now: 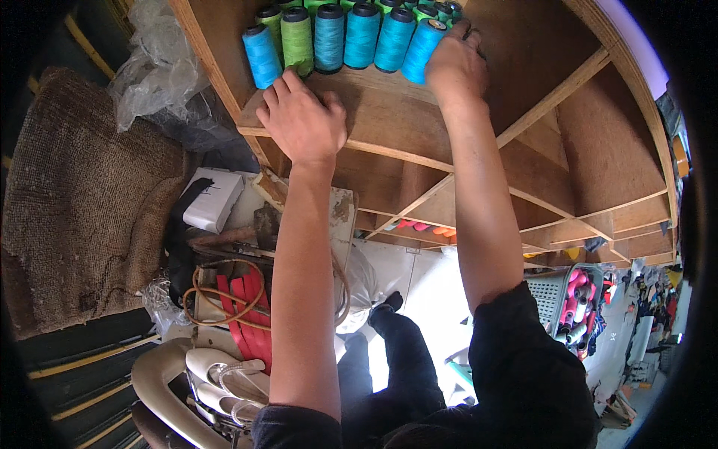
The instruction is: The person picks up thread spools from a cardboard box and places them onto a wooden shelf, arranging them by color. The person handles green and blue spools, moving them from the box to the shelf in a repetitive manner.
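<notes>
Bare hands [303,120] on cylindrical thread spools [360,36]

At 12 o'clock, the rear thread spools [419,9] are cut off by the top edge. The right hand [455,66] hides its own fingertips behind a blue spool [421,49]. At 4 o'clock, the basket [550,295] contents are too small to identify.

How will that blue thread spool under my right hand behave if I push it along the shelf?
The blue thread spool stands tall and narrow on end, so a high push from the right hand would probably tip it. It stands close against the next spool, so the row might topple together. Once on its side, its round body would likely roll on the wooden shelf.
</notes>
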{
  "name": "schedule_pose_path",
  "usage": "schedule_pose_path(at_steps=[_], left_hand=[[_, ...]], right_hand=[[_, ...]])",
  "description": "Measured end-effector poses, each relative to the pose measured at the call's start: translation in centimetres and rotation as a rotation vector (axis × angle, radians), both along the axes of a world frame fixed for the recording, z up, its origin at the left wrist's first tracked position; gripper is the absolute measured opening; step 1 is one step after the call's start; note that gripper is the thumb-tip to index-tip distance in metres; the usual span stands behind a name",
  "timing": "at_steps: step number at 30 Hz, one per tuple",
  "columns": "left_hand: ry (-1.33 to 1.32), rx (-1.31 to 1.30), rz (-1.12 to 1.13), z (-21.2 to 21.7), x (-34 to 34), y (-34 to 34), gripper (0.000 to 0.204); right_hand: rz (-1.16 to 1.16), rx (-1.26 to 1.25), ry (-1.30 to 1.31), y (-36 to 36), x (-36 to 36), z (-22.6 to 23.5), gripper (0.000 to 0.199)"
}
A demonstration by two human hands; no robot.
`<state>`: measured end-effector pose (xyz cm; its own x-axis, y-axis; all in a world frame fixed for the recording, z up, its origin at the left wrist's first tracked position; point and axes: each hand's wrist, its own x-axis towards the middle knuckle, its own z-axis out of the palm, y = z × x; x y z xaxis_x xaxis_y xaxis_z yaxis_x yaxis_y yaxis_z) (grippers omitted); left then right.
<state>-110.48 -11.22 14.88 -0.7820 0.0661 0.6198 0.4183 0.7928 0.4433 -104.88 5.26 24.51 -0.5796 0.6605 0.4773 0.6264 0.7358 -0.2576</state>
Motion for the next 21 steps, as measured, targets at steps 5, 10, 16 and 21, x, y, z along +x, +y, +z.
schedule_pose_path(at_steps=[5,10,16,21], left_hand=[[0.002,0.009,0.005,-0.1,0.1,-0.1,0.053],[0.069,-0.003,0.017,0.0,0.0,0.5,0.048],[0.075,0.084,0.030,-0.6,0.3,0.1,0.045],[0.135,0.055,0.109,-0.7,0.1,-0.6,0.050]], right_hand=[[-0.007,-0.009,0.034,0.1,-0.2,-0.4,0.043],[-0.017,-0.047,-0.059,-2.5,3.4,3.3,0.039],[0.499,-0.098,0.123,-5.1,3.8,2.3,0.044],[0.717,-0.140,0.085,-7.6,-3.4,0.9,0.052]])
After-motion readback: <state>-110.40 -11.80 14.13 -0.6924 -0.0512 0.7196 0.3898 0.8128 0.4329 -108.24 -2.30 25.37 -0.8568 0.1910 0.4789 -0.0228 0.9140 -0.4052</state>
